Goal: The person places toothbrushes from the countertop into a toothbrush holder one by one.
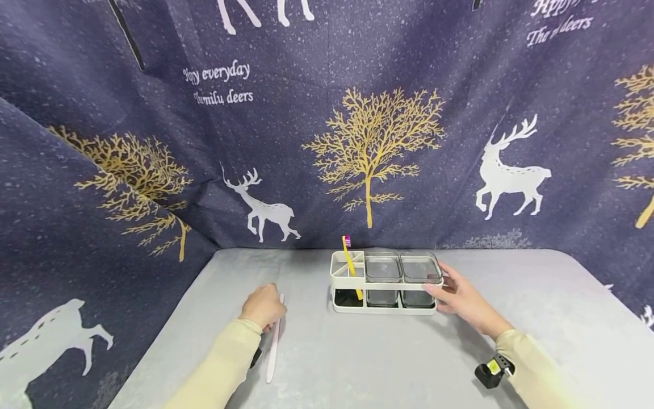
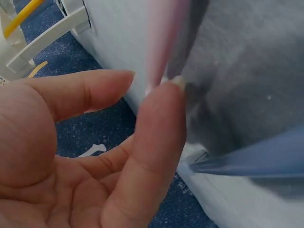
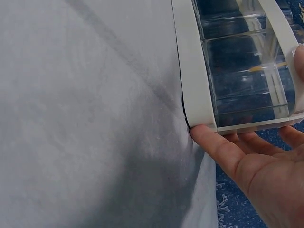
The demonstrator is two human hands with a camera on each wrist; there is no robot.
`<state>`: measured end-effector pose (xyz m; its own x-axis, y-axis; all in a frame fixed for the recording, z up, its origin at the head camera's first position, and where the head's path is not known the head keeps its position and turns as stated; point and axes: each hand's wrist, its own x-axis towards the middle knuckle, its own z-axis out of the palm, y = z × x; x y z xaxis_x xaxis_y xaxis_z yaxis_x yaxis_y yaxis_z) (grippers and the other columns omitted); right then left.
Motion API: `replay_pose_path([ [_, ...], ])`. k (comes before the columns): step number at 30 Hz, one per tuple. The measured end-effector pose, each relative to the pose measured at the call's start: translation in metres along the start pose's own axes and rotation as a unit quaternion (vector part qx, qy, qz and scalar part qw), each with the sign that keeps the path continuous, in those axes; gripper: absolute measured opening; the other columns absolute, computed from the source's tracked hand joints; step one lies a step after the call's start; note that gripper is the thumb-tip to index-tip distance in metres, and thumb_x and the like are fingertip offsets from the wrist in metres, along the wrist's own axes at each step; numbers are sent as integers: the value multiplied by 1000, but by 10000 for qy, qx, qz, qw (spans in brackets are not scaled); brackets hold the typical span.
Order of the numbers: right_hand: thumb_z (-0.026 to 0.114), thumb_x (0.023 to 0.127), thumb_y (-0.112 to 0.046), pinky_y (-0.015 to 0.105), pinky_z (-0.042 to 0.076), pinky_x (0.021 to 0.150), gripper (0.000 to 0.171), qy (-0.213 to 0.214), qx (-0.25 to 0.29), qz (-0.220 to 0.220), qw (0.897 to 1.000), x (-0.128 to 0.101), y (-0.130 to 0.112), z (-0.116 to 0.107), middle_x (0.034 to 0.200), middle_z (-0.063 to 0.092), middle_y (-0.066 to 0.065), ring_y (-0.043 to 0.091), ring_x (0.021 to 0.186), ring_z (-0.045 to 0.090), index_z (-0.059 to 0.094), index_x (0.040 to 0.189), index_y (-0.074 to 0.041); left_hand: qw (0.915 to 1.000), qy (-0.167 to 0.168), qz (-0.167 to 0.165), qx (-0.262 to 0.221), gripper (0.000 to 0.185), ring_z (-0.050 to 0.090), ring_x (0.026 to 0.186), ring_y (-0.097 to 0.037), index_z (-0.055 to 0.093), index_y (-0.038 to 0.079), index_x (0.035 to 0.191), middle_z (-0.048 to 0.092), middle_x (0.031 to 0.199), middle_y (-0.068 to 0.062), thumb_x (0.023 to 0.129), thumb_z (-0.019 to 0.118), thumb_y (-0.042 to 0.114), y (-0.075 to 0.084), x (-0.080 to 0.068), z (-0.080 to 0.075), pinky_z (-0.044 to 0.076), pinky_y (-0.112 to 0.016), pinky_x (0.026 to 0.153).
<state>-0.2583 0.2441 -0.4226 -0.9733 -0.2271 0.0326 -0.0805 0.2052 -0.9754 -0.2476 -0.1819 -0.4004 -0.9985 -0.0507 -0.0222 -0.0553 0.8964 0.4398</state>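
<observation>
In the head view a white toothbrush holder point(image 1: 351, 282) stands near the table's back edge, with a yellow toothbrush point(image 1: 349, 258) leaning in its left section. Two clear cups point(image 1: 420, 268) sit side by side in it. My right hand point(image 1: 467, 301) grips the holder's right end, thumb in front and fingers round the side. To the left, my left hand point(image 1: 263, 307) is over a slim pink handle point(image 1: 273, 352) lying on the table. The left wrist view shows thumb and forefinger apart, the forefinger tip at the pink handle's end point(image 2: 161, 42). The pink thing's other details are hidden.
A slim blue piece point(image 2: 251, 154), blurred, shows in the left wrist view. The grey table point(image 1: 357, 358) meets a dark blue cloth point(image 1: 409, 187) printed with deer and trees, hanging behind it and on the left.
</observation>
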Motion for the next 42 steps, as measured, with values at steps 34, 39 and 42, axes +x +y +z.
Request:
replay_pose_path([
  [34,62,99,-20,45,52,90,85,-6,-26,52,10000,-3,-4,3,142,35,39,43,125,48,2,156,1,9981,199,89,-571,13,56,36,-17,54,-3,88,55,66,-13,77,60,0,-1,-1,2,47,-27,36],
  [39,62,98,-22,46,52,90,88,2,-54,40,10000,-2,-2,1,144,31,41,48,127,44,0,157,-3,9958,219,160,-880,18,58,38,-18,55,-4,95,57,66,-13,79,60,0,4,1,0,50,-30,39],
  [42,63,98,-22,46,52,89,88,47,-28,6,10000,-1,-1,0,142,32,41,48,124,48,1,158,-7,9941,215,161,-1055,21,59,40,-19,56,-6,99,57,67,-14,79,59,0,8,1,-2,51,-32,40],
])
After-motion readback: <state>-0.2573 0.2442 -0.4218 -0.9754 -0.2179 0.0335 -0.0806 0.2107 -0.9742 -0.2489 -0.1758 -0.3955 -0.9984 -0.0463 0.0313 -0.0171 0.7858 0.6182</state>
